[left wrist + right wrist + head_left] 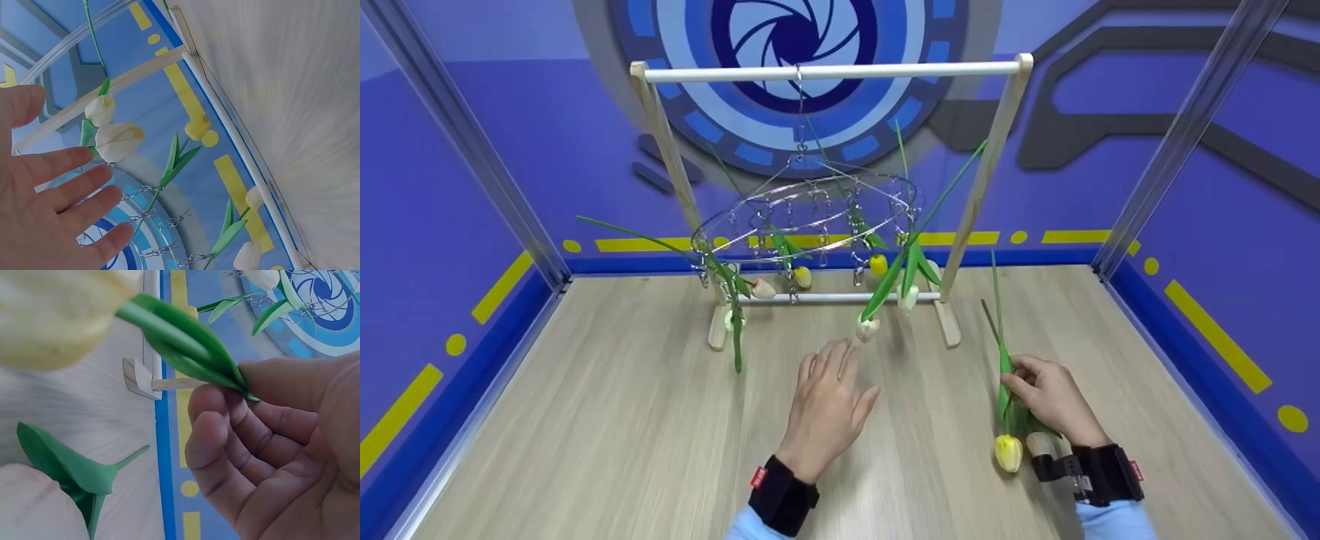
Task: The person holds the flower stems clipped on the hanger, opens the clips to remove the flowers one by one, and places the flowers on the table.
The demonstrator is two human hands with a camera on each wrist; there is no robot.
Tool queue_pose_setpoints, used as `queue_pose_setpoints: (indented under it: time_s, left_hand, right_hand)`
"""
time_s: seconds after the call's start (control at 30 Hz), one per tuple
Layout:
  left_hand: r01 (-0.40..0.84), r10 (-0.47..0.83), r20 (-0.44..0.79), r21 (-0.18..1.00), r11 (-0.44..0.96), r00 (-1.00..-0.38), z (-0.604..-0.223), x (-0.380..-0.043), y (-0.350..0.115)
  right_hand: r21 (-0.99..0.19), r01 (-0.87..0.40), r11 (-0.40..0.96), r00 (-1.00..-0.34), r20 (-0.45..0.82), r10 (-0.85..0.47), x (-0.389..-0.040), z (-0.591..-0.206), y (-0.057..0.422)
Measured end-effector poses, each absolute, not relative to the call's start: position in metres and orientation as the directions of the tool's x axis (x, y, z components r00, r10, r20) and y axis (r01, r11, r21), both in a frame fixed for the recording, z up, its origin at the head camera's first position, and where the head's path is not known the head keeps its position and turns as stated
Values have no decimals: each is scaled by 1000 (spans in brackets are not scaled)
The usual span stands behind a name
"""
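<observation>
My right hand pinches a yellow artificial tulip by its leaves, between thumb and fingertips. Its bloom points toward me and its green stem away. In the right wrist view the green leaves pass between thumb and forefinger. A second tulip lies on the table beside this hand, its bloom partly behind the wrist strap in the head view. My left hand holds nothing, its fingers extended palm down below the hanging blooms. Closest to its fingertips is a white tulip clipped to the metal hanger.
A wooden rack with a white top bar carries the round wire hanger and its dangling clips. Several tulips hang bloom-down around it, including a yellow one and a pinkish one. Blue printed walls enclose the wooden tabletop.
</observation>
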State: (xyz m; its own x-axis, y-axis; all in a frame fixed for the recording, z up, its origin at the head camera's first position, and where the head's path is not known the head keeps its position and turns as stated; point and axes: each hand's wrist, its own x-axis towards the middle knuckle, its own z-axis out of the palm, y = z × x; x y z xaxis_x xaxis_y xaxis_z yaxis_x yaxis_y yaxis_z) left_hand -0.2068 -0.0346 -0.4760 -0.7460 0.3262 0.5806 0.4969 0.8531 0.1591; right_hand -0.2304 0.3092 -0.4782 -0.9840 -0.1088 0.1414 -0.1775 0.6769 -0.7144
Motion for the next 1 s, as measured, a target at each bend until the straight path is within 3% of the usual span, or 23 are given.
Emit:
queue_pose_setpoints:
  time_s: [0.5,1.0]
  left_hand:
    - [506,331,595,150,849,-732,-480,-207,-32]
    - [488,335,539,169,856,-773,-478,-204,-31]
  right_hand:
    - [-682,-162,713,-986,82,-146,-234,-488,309]
    - [-668,-109,736,-991,15,-133,-238,-498,305]
